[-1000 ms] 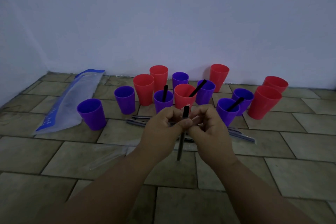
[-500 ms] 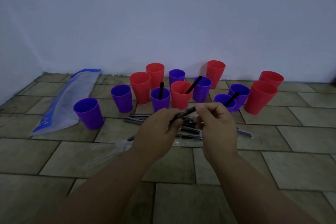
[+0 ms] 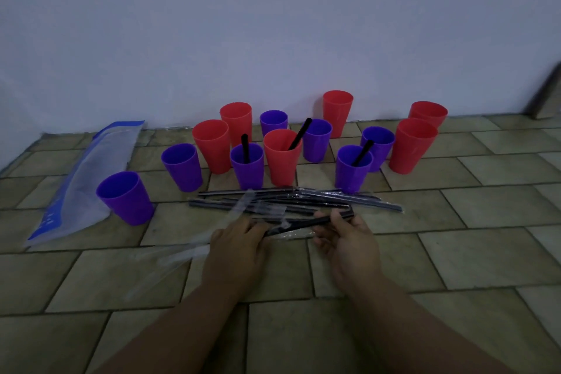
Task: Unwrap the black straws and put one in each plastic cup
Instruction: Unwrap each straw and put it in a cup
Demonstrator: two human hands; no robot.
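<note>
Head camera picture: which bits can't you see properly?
All in the head view:
- straw: its near end is hidden inside the left hand; the right hand pinches farther along.
- wrapped straws: overlapping and dim, so uncountable.
- bag: print too small to read.
- dark object: cut off by the right edge.
- rear purple cup: base hidden behind the red cup.

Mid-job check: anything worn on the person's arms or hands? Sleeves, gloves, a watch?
Nothing worn shows. The left hand and right hand are ungloved; both forearms are bare down to the frame's edge, no sleeves. No watch, band or ring is visible, though the light is dim.
</note>
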